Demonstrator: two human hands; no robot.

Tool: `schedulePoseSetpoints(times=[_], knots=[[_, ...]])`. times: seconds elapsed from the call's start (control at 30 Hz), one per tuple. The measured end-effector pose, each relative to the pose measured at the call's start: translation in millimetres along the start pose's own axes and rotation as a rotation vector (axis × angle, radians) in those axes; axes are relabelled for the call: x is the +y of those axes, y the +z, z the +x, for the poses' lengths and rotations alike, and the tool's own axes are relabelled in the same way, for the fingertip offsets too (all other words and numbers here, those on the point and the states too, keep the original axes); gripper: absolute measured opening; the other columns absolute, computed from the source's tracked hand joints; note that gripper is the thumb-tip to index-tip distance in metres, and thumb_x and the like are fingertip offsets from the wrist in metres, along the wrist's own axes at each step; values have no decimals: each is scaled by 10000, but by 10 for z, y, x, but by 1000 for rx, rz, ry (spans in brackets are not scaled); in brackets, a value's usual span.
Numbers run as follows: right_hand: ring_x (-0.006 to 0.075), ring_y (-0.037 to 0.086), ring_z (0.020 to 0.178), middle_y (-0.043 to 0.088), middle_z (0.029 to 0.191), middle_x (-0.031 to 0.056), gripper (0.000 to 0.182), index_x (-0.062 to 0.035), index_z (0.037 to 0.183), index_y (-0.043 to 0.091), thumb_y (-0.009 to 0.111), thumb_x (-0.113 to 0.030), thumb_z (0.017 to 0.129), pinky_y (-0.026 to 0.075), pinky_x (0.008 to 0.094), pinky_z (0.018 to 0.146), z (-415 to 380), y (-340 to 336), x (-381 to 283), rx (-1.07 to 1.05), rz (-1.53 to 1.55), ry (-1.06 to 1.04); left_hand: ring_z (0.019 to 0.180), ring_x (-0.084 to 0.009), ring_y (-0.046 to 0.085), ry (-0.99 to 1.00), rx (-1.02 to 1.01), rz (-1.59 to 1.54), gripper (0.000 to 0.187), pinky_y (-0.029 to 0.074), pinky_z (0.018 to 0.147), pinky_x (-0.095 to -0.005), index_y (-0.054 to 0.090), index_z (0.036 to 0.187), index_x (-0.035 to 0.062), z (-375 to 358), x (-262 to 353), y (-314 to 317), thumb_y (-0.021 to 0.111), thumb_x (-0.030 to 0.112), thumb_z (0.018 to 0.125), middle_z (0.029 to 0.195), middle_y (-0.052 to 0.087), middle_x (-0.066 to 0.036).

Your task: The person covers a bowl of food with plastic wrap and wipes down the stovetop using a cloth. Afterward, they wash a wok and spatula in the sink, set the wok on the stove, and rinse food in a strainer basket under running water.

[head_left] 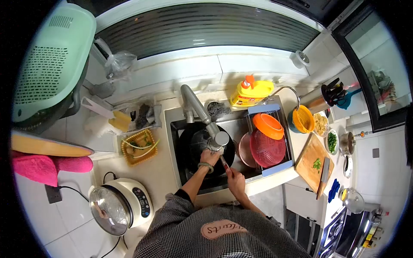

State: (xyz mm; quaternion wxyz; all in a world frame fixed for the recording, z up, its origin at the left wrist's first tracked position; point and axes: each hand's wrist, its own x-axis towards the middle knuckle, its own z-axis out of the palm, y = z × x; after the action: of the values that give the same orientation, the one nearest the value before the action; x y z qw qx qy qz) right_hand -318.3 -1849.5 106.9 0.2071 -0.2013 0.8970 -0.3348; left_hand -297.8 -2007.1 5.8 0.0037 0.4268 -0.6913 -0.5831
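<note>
My right hand point(236, 180) is closed around the red handle of a utensil point(226, 165) with a metal neck. Its far end runs up under the faucet head, where it is hidden. Right beside that end, my left hand point(209, 157) has its fingers drawn together, partly covered by the faucet point(204, 114); I cannot tell what they hold. A bracelet circles the left wrist. Below both hands a black wok point(186, 144) sits in the left part of the sink point(174, 161).
To the right, a rack point(271, 170) holds a red colander point(267, 148) and an orange bowl point(269, 125). A cleaver point(325, 172) lies on the cutting board point(307, 159). A yellow basket point(133, 161) and an electric cooker point(129, 202) stand left; a yellow detergent bottle point(251, 94) stands behind.
</note>
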Motion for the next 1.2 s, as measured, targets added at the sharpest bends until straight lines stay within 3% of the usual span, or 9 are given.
schedulePoseSetpoints(times=[0.1,0.43,0.47,0.63,0.7,0.8,0.93,1.0,1.2], knots=[[438,579,669,595,696,237,332,-22,934,619,459,-311,902,453,490,580,73,35,106,-9,-17,8,563,-133,534,-83,-241,-280,385,420,520,-301,637,765,0,-310,124,112,673,381,726,664,600,-34],[420,564,628,554,658,241,324,-3,850,612,484,-297,892,419,437,537,-105,-1,32,-19,10,24,769,-413,601,-15,55,-45,403,482,668,-392,647,821,-22,-74,100,19,611,371,740,865,630,-239],[428,559,630,550,654,243,325,-4,854,611,484,-300,893,414,439,532,-147,-11,16,-56,23,33,755,-370,625,187,201,-100,424,487,657,-390,633,805,-34,235,-273,184,613,386,751,854,657,-173],[401,581,608,596,664,214,345,-32,867,594,472,-353,898,444,442,541,-158,25,80,-59,56,53,789,-262,602,-223,127,-72,449,477,704,-367,616,935,42,637,-443,345,549,465,797,910,641,-73],[124,419,408,465,498,31,315,-58,803,574,456,-328,914,320,259,400,-138,-102,30,-302,626,557,840,-236,584,-331,81,-601,485,471,737,-358,596,1022,66,1122,-1061,714,526,496,807,978,619,-70],[62,319,383,372,507,-60,298,-94,793,518,382,-316,937,248,201,365,-61,-194,252,-663,1502,836,892,-228,556,-348,10,-648,458,476,749,-357,537,1101,74,1151,-1154,746,530,444,832,1036,577,-73],[59,281,369,347,521,-49,318,-82,792,495,312,-290,950,223,203,339,80,-188,227,-830,1804,946,926,-204,570,-63,-146,-563,329,494,755,-330,469,1159,44,322,-698,498,547,215,890,1000,581,-70],[63,299,365,375,537,-32,302,-78,751,471,306,-243,943,233,202,329,134,-197,145,-853,1848,1020,878,-170,586,-193,-274,-1009,301,490,750,-325,502,1122,-4,-12,-429,425,541,192,898,975,598,-56],[88,317,365,374,521,-2,293,-66,710,444,307,-207,928,275,227,324,87,-39,341,-1109,2035,1175,792,-177,608,-214,-409,-818,279,499,688,-297,541,1088,-45,-440,175,165,519,169,911,930,614,-85]])
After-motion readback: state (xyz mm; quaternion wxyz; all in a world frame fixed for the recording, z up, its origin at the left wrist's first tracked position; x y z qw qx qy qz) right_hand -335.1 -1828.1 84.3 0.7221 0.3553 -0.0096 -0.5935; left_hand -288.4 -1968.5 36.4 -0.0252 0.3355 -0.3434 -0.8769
